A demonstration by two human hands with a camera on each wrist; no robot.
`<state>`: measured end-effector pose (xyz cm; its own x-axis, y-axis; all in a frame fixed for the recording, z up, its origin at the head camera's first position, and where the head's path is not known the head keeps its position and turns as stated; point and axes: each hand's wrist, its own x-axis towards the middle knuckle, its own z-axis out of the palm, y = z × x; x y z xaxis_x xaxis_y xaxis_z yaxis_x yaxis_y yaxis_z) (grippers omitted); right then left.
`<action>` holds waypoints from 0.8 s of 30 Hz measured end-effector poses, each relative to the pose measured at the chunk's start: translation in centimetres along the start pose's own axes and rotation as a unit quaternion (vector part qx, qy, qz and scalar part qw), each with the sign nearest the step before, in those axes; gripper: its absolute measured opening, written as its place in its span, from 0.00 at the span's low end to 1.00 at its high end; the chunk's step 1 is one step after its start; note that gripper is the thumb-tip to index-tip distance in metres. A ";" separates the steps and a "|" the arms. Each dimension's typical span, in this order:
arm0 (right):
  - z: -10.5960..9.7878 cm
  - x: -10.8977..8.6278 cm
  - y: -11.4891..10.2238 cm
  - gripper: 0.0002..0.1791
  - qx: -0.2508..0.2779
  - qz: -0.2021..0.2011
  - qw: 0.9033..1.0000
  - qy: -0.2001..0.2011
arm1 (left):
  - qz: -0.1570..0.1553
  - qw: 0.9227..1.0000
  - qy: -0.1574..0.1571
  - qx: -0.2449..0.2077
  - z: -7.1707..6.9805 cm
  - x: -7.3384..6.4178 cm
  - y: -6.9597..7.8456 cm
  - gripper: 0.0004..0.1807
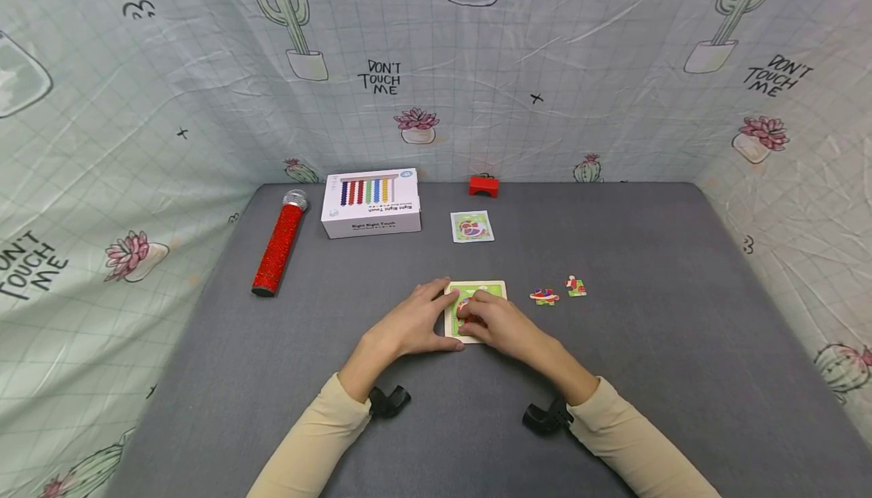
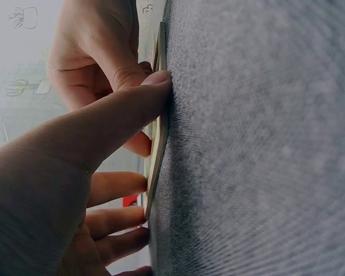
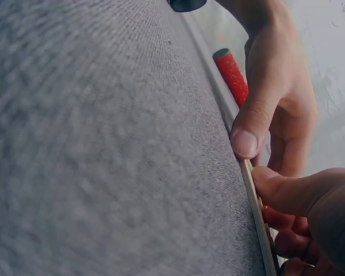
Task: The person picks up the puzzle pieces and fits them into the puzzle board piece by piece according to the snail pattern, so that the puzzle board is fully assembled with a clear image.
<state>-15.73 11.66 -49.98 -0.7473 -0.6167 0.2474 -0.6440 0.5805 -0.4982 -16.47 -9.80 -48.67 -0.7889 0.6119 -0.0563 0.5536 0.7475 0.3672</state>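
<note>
A small square puzzle board (image 1: pixel 500 291) with a pale border and a green picture lies flat on the table in the head view. My left hand (image 1: pixel 412 320) holds its left side, thumb at the near edge and fingertips by the far one. Over the middle of the board is my right hand (image 1: pixel 502 322), its fingers bent and its thumb (image 3: pixel 270 179) touching the near part of the board. Whether a piece sits between those fingers is hidden. Two loose puzzle pieces, a purple-and-red one (image 1: pixel 544 297) and a red-and-green one (image 1: pixel 575 286), lie right of the board.
A picture card (image 1: pixel 471 227) lies beyond the board, with a red arched block (image 1: pixel 484 186) behind it. At the back left stand a white box (image 1: pixel 372 203) and a red glittery microphone (image 1: pixel 279 248). A patterned cloth (image 1: pixel 477 66) hangs behind the grey table (image 1: pixel 647 316).
</note>
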 end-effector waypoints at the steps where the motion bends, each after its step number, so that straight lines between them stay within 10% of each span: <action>1: 0.0 0.0 0.0 0.09 0.000 0.001 1.000 0.001 | 0.001 1.000 0.001 0.000 0.0 0.0 0.0 0.50; 24: -0.5 0.2 -0.5 0.11 0.003 0.016 1.000 -0.014 | 0.011 1.000 0.013 -0.005 0.1 -0.2 -0.2 0.49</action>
<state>-15.70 11.52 -49.24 -0.7624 -0.6127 0.2080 -0.6188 0.5965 -0.5111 -16.38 -10.03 -48.83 -0.7832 0.6213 -0.0230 0.5689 0.7311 0.3767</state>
